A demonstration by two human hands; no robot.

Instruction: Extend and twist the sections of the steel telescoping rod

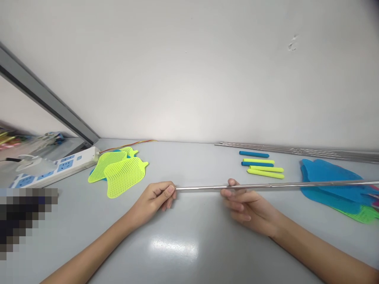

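A thin telescopic metal rod [201,187], drawn out in sections, stretches level above the grey table and runs out of view at the right. My left hand [160,195] is closed, pinching the rod's left end between thumb and fingers. Farther along it, my right hand [248,207] has its fingers curled loosely about the rod, which crosses in front of them. Behind my right hand lie several yellow and blue plastic handle sleeves [266,169]. Left of my left hand is a small pile of yellow perforated fly swatter heads [126,177], with blue ones partly hidden underneath.
Blue swatter heads [328,173] overlap at the right, with a green one [363,214] beneath. Several metal rods [296,150] lie along the white wall. A white power strip [66,167] with a plugged-in cord stands at the left, near a grey frame post [47,94].
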